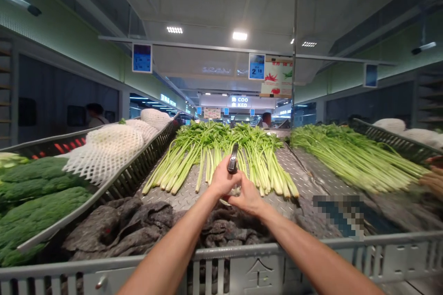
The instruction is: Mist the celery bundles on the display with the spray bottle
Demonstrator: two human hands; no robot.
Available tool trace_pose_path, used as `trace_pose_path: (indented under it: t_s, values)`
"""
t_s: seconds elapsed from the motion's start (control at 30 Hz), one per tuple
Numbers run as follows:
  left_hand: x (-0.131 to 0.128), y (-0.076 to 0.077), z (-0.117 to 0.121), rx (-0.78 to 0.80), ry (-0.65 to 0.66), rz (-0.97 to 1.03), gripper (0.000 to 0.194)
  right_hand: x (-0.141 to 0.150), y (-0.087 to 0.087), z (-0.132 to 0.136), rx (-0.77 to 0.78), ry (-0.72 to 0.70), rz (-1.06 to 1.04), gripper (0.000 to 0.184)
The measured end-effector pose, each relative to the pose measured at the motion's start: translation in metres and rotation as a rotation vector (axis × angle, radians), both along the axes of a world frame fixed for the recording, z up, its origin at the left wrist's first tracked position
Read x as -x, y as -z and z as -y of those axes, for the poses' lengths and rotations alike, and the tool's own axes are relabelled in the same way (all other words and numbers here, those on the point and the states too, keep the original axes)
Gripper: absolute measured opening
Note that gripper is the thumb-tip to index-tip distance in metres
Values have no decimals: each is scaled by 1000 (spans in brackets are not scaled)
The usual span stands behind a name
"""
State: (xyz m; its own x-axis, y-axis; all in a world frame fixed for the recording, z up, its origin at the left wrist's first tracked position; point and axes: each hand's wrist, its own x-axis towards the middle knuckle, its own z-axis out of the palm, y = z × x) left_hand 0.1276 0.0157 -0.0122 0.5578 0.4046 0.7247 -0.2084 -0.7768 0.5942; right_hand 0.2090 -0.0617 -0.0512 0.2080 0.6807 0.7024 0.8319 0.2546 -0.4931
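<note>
Black tool [233, 162], ctr frame, was clamped in L hand [222, 179]; R hand [249, 197] met it, grip unclear. Green stalks [183, 166] lay beyond; steady two-handed hold seemed needed.

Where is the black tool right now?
In the centre of the head view, the black tool is in the left hand, beside the right hand, with the celery just beyond.

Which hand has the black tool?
The left hand, curled around the black tool; the right hand sits lower, clear of the tool's visible part.
</note>
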Motion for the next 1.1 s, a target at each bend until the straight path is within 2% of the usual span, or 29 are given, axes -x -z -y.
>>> trace_pose_path:
  t_s: [0.1,0.27,0.4,0.6,0.83,0.97,1.1]
  values:
    - [-9,-1,0,-6,7,37,34,-8,-2,3,-51,27,43,70]
    - [-12,12,-7,101,97,19,41,-16,0,5,81,-21,61,75]
    - [-7,15,-7,87,133,5,41,-14,0,5,103,-60,83,70]
    - [-4,12,-3,70,108,18,36,-7,-5,10,85,-17,158,66]
    - [-6,21,-7,141,130,21,36,-6,0,11,124,56,183,61]
    - [-4,18,-5,171,188,22,41,-5,-1,11,132,82,192,61]
    - [3,11,0,212,282,21,38,0,-5,15,102,111,238,62]
